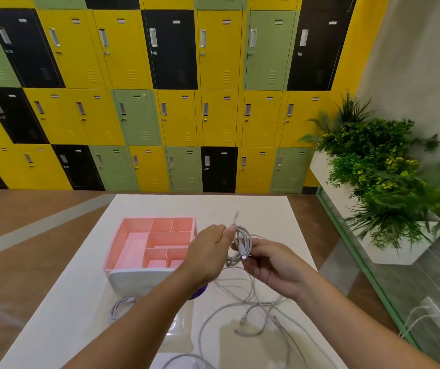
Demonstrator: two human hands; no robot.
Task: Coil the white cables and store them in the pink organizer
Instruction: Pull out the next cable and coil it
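White cable coil point(243, 242): held above counter point(266, 209), just right of pink organizer point(119, 241). Top of coil pinched by left hand point(208, 251), thumb against fingers; lower loops gripped by right hand point(272, 265), fingers curled round them, connector end showing. Loose white cables point(253, 310) tangled on counter below hands. Small second coil point(121, 307) lies at organizer's near side.

organizer point(133, 246) left on table point(266, 209), loose cables point(253, 315) right, lockers point(160, 102) behind
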